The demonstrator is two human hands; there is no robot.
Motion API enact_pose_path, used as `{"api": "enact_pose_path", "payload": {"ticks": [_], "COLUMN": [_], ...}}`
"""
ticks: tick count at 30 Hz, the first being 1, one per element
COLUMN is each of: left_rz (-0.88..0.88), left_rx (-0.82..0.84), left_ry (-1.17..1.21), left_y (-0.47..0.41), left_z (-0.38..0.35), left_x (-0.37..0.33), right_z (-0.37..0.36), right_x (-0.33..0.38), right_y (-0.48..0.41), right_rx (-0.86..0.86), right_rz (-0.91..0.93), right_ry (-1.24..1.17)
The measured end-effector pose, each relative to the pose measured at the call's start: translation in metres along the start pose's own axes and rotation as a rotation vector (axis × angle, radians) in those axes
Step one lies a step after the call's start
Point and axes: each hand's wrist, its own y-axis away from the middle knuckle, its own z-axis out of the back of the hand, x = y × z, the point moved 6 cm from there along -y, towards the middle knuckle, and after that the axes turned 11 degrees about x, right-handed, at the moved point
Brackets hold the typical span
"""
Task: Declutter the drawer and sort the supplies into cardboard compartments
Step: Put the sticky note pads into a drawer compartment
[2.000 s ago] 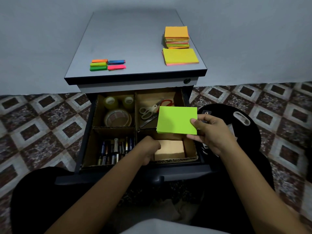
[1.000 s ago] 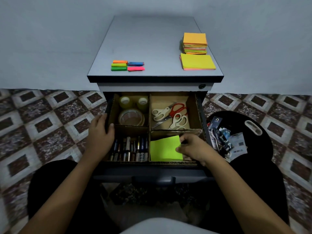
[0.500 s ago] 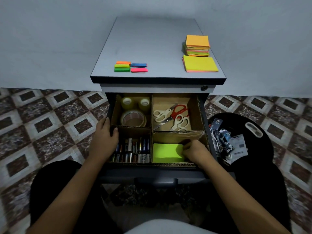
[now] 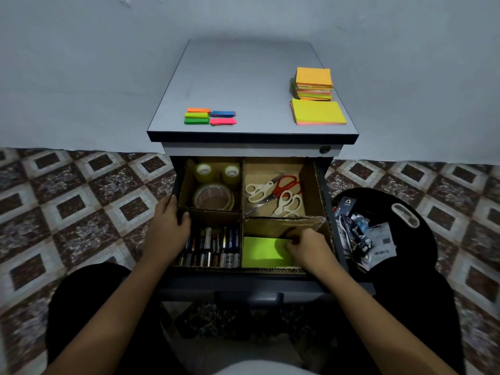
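Since half a second back my right hand (image 4: 305, 246) has barely shifted, it's still down in the front-right cardboard compartment (image 4: 284, 226) with the green sticky pad (image 4: 263, 251), and a second before that the pad was still being lowered in. Now the pad lies flat on the compartment floor and my right fingers (image 4: 290, 246) are curled onto its right edge; can't honestly tell if they're pinching it or just resting on it. My left hand (image 4: 169, 226) is wrapped over the left wall of the drawer (image 4: 175, 185), thumb hooked inside onto the cardboard divider, so closed around that edge.

Rest of the drawer: batteries (image 4: 211, 247) packed upright-ish in rows in the front-left compartment, tape rolls (image 4: 215, 185) in the back-left one (two small ones behind a big one), and scissors (image 4: 276, 194) in the back-right, white-handled and red-handled ones overlapping.

Up on the desk (image 4: 243, 77) there's a stack of sticky notes with orange on top (image 4: 313, 82) at the back right, a yellow pad (image 4: 318, 112) just in front of it, and little page flags (image 4: 211, 116) in orange, green, blue and pink near the front left. Off to my right a black bag (image 4: 400, 239) sits on the tiled floor (image 4: 67, 201) with wrappers (image 4: 362, 236) in it.
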Motion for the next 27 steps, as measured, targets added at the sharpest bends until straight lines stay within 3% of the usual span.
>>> {"api": "enact_pose_path", "payload": {"ticks": [5, 12, 15, 21, 27], "left_rz": [-0.034, -0.423, -0.546, -0.267, 0.026], "left_rx": [-0.015, -0.216, -0.146, 0.274, 0.392], "left_ry": [-0.035, -0.031, 0.121, 0.678, 1.063], "left_y": [-0.005, -0.019, -0.029, -0.081, -0.110], "left_z": [0.002, 0.029, 0.034, 0.008, -0.001], "left_x": [-0.004, -0.094, -0.151, -0.223, -0.245], "right_z": [0.040, 0.136, 0.170, 0.216, 0.236], "right_x": [0.031, 0.073, 0.080, 0.082, 0.071], "right_y": [0.012, 0.012, -0.002, -0.042, -0.070], "right_rx": [-0.094, -0.330, -0.433, -0.524, -0.459], "right_rz": [0.110, 0.257, 0.284, 0.155, 0.000], "right_ry": [0.001, -0.042, -0.111, 0.022, 0.029]}}
